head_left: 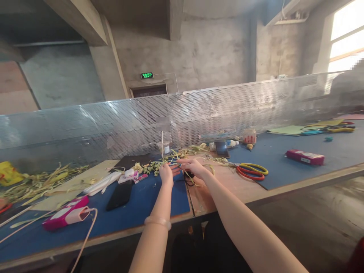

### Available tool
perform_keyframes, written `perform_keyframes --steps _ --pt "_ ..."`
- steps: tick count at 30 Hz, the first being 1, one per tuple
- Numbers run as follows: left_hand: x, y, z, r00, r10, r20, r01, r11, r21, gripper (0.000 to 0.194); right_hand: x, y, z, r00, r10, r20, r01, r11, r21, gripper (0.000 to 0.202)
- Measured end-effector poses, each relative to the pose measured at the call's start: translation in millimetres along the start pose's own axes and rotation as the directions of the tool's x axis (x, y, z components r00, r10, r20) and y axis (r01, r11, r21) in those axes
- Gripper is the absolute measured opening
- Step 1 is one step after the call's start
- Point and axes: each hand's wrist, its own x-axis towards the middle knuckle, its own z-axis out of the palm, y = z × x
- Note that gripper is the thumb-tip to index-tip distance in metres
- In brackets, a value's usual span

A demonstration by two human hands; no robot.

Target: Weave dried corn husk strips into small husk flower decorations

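My left hand (166, 173) is raised over the blue table mat, its thumb up and its fingers pointing right. A thin pale strip (162, 145) stands upright just above it and seems to be pinched there. From the right, my right hand (195, 167) meets it, fingertips close to the left fingers. What lies between those fingertips is too small to make out. Thin yellow-green strips curl around both hands. Beside my left hand lies a heap of small green knotted pieces (155, 167). Scissors with red and yellow handles (251, 171) lie right of my right hand.
A black phone (120, 195), a magenta box (66, 213) with a cable, and dry plant strips (45, 180) lie left. Another magenta box (305, 157), a jar (249, 135) and coloured sheets (287, 130) lie right. A perforated metal screen (127, 127) runs behind the table.
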Motion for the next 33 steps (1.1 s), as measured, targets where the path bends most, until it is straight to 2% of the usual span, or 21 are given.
perform_keyframes --steps 4,11,14,18,21,29,33 --pt "-3 3 0.8 0.999 0.039 0.016 -0.039 0.999 -0.003 0.027 0 1 1 0.999 0.014 -0.033 -0.013 0.999 0.032 0.040" --pt "-10 9 6.5 0.981 0.179 0.079 -0.180 0.984 0.011 0.020 3 4 1 0.984 0.023 -0.178 -0.008 0.996 0.085 0.043" --pt "-12 10 7.0 0.970 0.205 0.132 -0.205 0.979 -0.010 0.019 2 3 0 0.977 0.017 -0.214 0.006 0.995 0.105 0.042" --pt "-15 12 8.0 0.951 0.159 0.264 -0.142 0.986 -0.083 0.018 1 2 0 0.971 -0.001 -0.238 0.034 0.991 0.132 0.039" --pt "-16 13 8.7 0.939 0.126 0.320 -0.079 0.985 -0.154 0.018 1 1 -1 0.966 -0.011 -0.257 0.049 0.988 0.144 0.039" --pt "-14 11 6.4 0.944 0.038 0.327 0.067 0.950 -0.306 0.016 1 1 -3 0.960 -0.026 -0.279 0.067 0.988 0.137 0.042" --pt "-12 11 3.2 0.940 -0.046 0.337 0.172 0.919 -0.355 0.009 0 1 -1 0.957 -0.032 -0.290 0.071 0.990 0.123 0.041"
